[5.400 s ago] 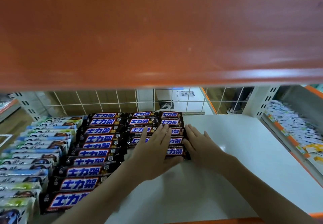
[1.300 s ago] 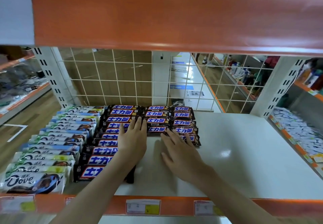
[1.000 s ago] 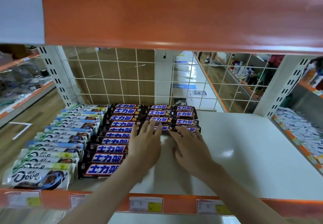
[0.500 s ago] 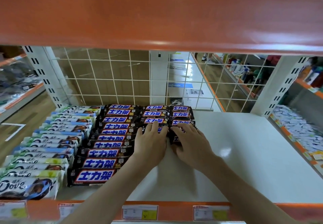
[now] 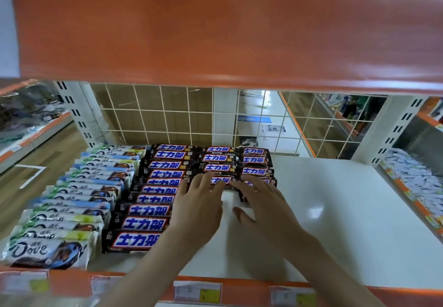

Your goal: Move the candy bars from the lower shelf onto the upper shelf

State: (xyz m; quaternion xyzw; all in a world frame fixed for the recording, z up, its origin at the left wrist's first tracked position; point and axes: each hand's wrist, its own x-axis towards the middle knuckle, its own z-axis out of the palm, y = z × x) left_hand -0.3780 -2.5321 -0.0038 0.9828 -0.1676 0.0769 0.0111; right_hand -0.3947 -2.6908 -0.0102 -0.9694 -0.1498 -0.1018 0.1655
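A: Where are the hands?

B: Both reach in over the white shelf, under the orange shelf that fills the top of the view. The left hand lies palm down with its fingers straight and slightly spread, the fingertips resting on the nearest candy bar of the middle column. The right hand is just beside it, also palm down, fingers spread over the front bars of the right column, thumb held out toward the left hand.

A: Is either one gripping a bar?

B: Neither is curled around anything; the fingers lie flat on the wrappers. Motion blur hides the exact contact under the right fingertips.

A: And the rest of the bars?

B: All on the white shelf. Beyond the fingertips, two short columns of dark bars run back to the wire grid. Left of the left hand a longer column of the same bars stretches from the grid toward the shelf's front edge. Further left is a row of pale Dove bars.

A: To the right of the hands?

B: Bare white shelf surface. Price tags sit on the front lip below the wrists.
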